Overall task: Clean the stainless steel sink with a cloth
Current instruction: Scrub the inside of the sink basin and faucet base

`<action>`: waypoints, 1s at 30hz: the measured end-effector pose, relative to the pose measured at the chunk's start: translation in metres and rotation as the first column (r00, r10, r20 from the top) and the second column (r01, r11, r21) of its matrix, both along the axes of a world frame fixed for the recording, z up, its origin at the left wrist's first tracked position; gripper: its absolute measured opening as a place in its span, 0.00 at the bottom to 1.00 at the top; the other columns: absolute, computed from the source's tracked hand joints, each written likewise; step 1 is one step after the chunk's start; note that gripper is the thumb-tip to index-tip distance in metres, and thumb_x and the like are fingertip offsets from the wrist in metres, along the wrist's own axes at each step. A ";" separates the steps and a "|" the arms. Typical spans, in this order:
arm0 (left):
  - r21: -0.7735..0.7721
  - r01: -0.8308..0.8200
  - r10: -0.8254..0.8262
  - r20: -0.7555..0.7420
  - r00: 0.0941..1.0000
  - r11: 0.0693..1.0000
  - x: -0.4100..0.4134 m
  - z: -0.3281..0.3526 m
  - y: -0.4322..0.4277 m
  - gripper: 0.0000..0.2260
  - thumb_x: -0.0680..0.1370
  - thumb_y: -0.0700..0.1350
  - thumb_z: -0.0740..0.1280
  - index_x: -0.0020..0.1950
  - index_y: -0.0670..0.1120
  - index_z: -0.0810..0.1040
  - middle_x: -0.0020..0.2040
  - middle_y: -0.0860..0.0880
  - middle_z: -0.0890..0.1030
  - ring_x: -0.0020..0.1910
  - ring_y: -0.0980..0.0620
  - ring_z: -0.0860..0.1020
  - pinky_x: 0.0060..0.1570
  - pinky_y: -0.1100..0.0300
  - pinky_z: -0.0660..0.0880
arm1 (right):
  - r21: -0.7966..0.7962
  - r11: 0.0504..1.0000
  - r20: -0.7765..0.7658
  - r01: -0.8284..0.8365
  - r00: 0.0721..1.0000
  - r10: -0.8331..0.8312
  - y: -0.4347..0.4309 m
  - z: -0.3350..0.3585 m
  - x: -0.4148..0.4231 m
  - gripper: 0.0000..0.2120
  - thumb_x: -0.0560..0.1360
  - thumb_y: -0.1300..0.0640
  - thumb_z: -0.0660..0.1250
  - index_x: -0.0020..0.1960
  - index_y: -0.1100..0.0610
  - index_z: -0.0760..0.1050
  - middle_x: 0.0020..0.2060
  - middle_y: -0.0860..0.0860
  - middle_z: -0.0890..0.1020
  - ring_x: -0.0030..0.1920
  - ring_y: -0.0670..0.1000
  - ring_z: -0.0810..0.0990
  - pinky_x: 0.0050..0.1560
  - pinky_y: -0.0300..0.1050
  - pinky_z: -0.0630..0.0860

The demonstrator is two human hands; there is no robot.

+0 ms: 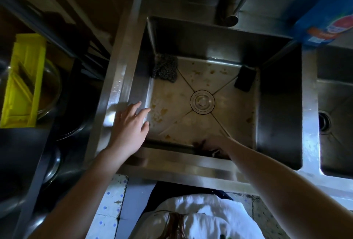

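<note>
Stains (164,111) cover sink (172,164) floor. Left hand (129,124) flat, fingers spread, at left rim, probably bracing. Right hand (215,143) low at near wall, blurred: grip can't tell; dark cloth (199,144) seemingly under it.

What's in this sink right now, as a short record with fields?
sink: stainless steel, brown stains on floor
drain cover: round, centre of floor
steel scrubber: far left corner
dark sponge: far right corner
left hand: fingers spread, at left rim
right hand: low by near wall, blurred; grip unclear
</note>
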State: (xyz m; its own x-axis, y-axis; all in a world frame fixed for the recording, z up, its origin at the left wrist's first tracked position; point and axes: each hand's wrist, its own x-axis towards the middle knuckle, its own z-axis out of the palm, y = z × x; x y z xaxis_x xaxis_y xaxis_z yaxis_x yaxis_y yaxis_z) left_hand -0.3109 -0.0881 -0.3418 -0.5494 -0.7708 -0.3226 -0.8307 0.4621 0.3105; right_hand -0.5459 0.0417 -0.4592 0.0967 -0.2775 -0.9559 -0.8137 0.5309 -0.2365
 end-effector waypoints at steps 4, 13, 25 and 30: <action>-0.073 -0.056 0.053 -0.044 0.998 0.996 0.012 0.005 -0.013 0.20 0.75 0.42 0.68 0.67 0.46 0.74 0.72 0.43 0.67 0.67 0.40 0.69 0.65 0.43 0.64 | -0.050 0.978 0.190 0.201 0.964 -0.188 -0.047 0.000 0.058 0.10 0.79 0.58 0.59 0.51 0.61 0.78 0.48 0.58 0.79 0.44 0.52 0.73 0.46 0.44 0.70; -0.107 -0.093 0.088 -0.048 0.995 0.990 0.027 0.007 -0.041 0.20 0.74 0.40 0.69 0.65 0.43 0.74 0.70 0.40 0.69 0.64 0.38 0.71 0.62 0.43 0.66 | 0.262 0.106 0.289 0.959 0.026 -0.957 -0.107 0.016 0.144 0.03 0.76 0.66 0.64 0.45 0.64 0.75 0.36 0.60 0.75 0.33 0.56 0.75 0.39 0.51 0.74; -0.092 -0.132 0.121 -0.108 0.987 0.987 0.036 0.007 -0.063 0.18 0.75 0.40 0.64 0.64 0.42 0.75 0.70 0.39 0.68 0.66 0.39 0.70 0.64 0.43 0.65 | 0.041 -0.045 0.444 0.998 -0.059 -0.894 -0.225 0.035 0.110 0.07 0.78 0.65 0.61 0.45 0.63 0.76 0.36 0.60 0.77 0.36 0.58 0.77 0.47 0.56 0.75; -0.115 -0.128 0.115 -0.109 0.987 0.985 0.034 0.005 -0.065 0.17 0.75 0.40 0.66 0.64 0.43 0.75 0.70 0.39 0.68 0.66 0.39 0.70 0.63 0.44 0.65 | -0.003 -0.149 0.558 0.989 -0.122 -0.820 -0.266 0.042 0.081 0.06 0.78 0.66 0.62 0.52 0.65 0.76 0.33 0.56 0.76 0.28 0.48 0.76 0.34 0.45 0.73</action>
